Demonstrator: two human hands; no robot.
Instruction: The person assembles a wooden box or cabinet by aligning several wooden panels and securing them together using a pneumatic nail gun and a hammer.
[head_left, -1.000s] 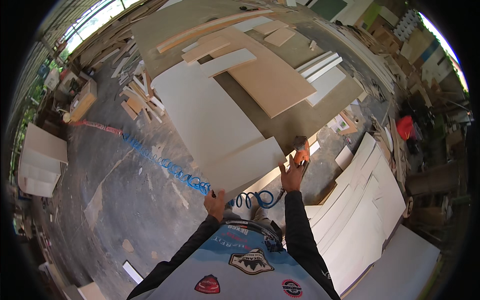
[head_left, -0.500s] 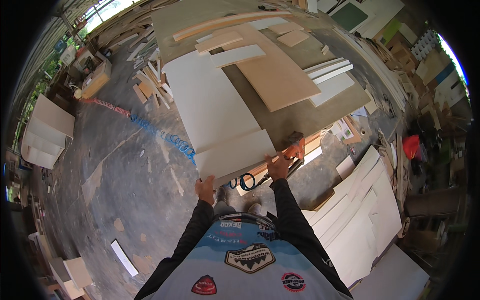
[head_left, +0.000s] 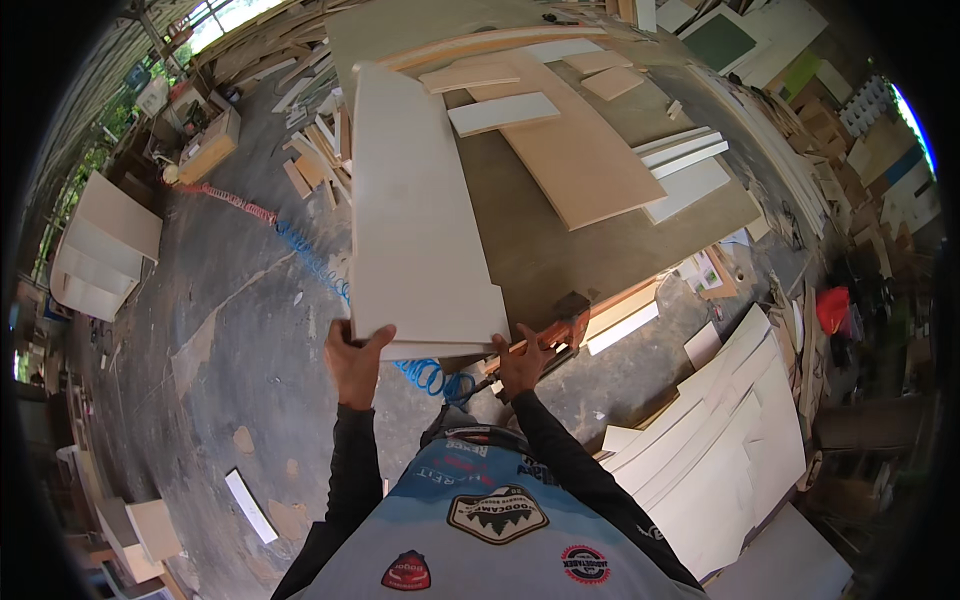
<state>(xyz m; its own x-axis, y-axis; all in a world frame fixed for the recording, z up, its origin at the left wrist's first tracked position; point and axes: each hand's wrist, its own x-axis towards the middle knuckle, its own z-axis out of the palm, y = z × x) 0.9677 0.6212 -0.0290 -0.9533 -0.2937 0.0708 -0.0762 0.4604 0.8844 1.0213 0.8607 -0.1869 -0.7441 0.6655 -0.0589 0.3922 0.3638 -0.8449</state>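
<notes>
A long white panel lies before me, tilted, its near end off the table's front edge. My left hand grips its near left corner, thumb on top. At the near right corner my right hand has its fingers closed on the panel's edge. A second board edge shows just beneath the panel's near end. Right beside my right hand, an orange and black air nailer rests at the table edge, partly hidden by that hand. A coiled blue air hose hangs below the panel.
The large brown worktable carries a wide tan board, small offcuts and white strips. White sheets are stacked low at right. Scrap wood lies at the far left, and a white shelf unit stands at left.
The white panel has swung and shifted left, its near end raised, both hands moving with it. The narrower piece at its near end now lines up with it more closely.
</notes>
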